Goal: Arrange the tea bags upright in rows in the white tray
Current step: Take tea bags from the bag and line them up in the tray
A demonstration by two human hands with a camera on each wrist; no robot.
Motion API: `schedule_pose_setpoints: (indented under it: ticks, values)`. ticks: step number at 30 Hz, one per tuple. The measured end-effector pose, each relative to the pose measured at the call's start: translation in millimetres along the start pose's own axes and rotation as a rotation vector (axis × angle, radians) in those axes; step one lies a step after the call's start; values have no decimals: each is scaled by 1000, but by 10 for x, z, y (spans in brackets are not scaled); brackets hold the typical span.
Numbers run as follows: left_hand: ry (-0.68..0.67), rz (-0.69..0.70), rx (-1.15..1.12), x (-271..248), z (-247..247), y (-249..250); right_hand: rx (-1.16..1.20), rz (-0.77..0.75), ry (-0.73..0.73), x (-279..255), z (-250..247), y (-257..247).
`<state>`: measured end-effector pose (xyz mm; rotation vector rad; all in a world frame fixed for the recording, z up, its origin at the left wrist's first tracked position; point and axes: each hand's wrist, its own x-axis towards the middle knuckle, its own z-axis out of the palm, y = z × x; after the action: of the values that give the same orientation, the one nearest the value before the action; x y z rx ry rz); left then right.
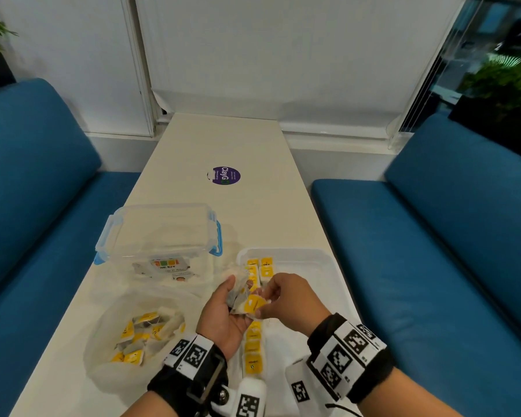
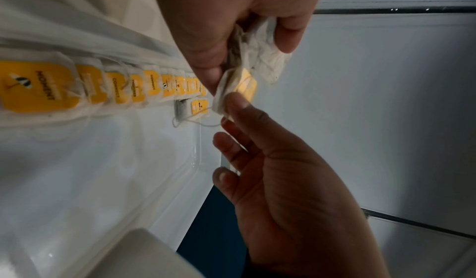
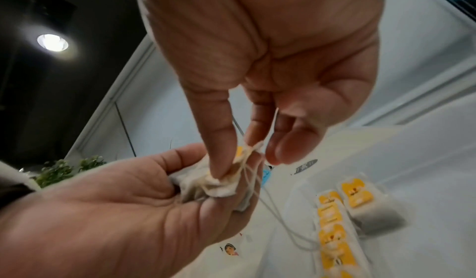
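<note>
Over the left part of the white tray (image 1: 316, 256), my left hand (image 1: 232, 299) cups a small bunch of crumpled tea bags (image 1: 238, 288) in its palm. My right hand (image 1: 265, 300) pinches one yellow-tagged tea bag (image 1: 253, 305) at the edge of that bunch. In the left wrist view the right hand's fingertips (image 2: 235, 101) grip this tea bag (image 2: 244, 87) below the bunch (image 2: 260, 44). A row of yellow-tagged tea bags (image 1: 252, 349) (image 2: 103, 85) runs along the tray's left side, and one more tea bag (image 2: 198, 106) starts a second row. The right wrist view shows the pinched tea bag (image 3: 244, 154) and the row (image 3: 332, 223).
A loose clear plastic bag (image 1: 142, 329) with several tea bags lies left of the tray. Behind it stands a clear lidded box (image 1: 160, 236) with blue clips. A purple round sticker (image 1: 226, 175) lies farther along the white table. Blue sofas flank both sides.
</note>
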<state>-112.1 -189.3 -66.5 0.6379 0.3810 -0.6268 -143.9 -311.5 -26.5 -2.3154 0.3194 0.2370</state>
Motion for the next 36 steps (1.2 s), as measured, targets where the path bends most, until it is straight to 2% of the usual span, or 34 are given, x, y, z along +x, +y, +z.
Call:
schedule_pose_setpoints:
  ticks: [5,10,17,26,32,36]
  values:
    - [-10,4,8,-50,-8,-13,102,37,-50,-4,27,-9]
    - [11,-58,30,-37,-97,11,167,-38,-26,19,42,-41]
    - [-68,-100,55,-84,-145,18,384,-20,-36,17,-16,-23]
    - [-9,-45,64,-17,-196,-33,238,-81,135,54,-2,-36]
    - [31,-43,75,-6,-181,-48,532,-52,128,34,-92,-63]
    - [74,-41,56,9,-201,-19,357,-35,163,118,-200,-4]
